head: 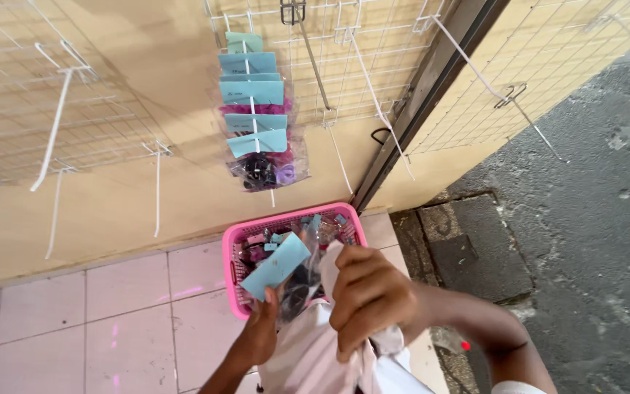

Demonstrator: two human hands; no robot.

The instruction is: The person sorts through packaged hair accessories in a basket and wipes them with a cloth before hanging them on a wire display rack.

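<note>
My left hand (262, 327) grips a clear plastic packet (294, 281) with a light blue card header (277, 265) and dark items inside. My right hand (370, 295) is closed on a pale white cloth or bag (315, 354) in front of me, beside the packet. Just beyond both hands a pink plastic basket (233, 241) sits on the tiled floor, holding several similar packets. On the wall above, several matching blue-headed packets (255, 109) hang from a white wire hook.
White wire grid panels (52, 109) with long empty hooks (56, 128) cover the beige wall. A dark metal door frame (432, 87) runs diagonally at right. Pink floor tiles (125, 306) lie at left, rough grey pavement (592, 241) at right.
</note>
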